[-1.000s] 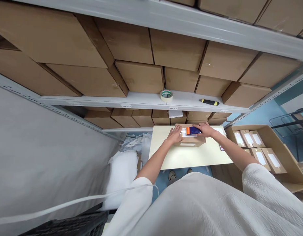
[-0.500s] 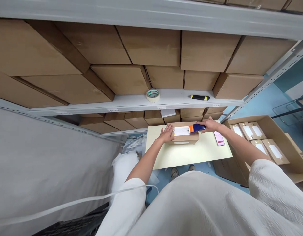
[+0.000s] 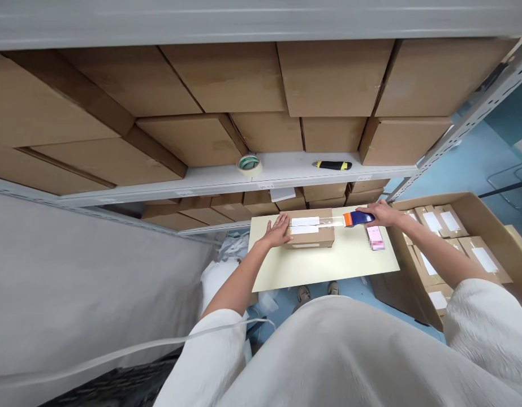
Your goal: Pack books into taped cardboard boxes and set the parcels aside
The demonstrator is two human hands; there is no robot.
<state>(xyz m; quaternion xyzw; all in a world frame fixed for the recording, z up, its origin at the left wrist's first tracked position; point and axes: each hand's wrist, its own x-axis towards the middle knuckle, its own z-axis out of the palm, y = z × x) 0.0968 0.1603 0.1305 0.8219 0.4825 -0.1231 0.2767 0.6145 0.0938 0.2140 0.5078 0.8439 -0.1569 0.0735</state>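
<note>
A small brown cardboard box [image 3: 314, 240] with white labels on top lies on the pale yellow board [image 3: 328, 264]. My left hand [image 3: 279, 230] rests with fingers spread on the box's left end. To the right of the box, my right hand [image 3: 380, 213] grips a blue and orange tape dispenser [image 3: 359, 218]. Clear tape stretches from the box top to the dispenser's orange end. Just below the right hand, a phone [image 3: 375, 238] with a pink screen lies on the board.
Behind the board, a grey shelf [image 3: 286, 169] carries stacked cartons, a tape roll [image 3: 249, 164] and a black and yellow cutter [image 3: 332, 165]. At the right stands a large open carton [image 3: 509, 243] holding several small labelled boxes. White plastic material lies left of the board.
My right hand has moved right with the dispenser, past the box's right end, drawing out clear tape. My left hand stays on the box. The camera view has shifted slightly.
</note>
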